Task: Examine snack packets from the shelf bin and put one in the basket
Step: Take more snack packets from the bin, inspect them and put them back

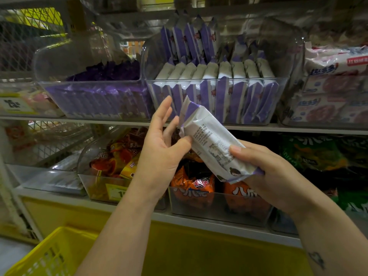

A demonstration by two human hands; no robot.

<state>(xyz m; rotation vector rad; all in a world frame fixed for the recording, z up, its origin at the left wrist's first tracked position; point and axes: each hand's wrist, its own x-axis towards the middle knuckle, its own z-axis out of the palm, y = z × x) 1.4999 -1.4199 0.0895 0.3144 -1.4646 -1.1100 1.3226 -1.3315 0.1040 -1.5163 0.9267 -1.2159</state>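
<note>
Our two hands hold one purple-and-white snack packet [209, 144], tilted, just in front of and below the clear shelf bin [291, 60]. Our right hand [268, 172] grips the packet's lower end, thumb on the printed back. Our left hand [165, 148] is spread, fingers straight, thumb tip touching the packet's side. The bin holds two rows of matching packets on edge. Left of the bin lie purple packets [103, 72], right of it pink-and-white packs [336, 84], all on one grey shop shelf [298, 129]. Below the bin sit two orange bags [193, 186]. One yellow basket [49, 253] stands lower left of the bin.
</note>
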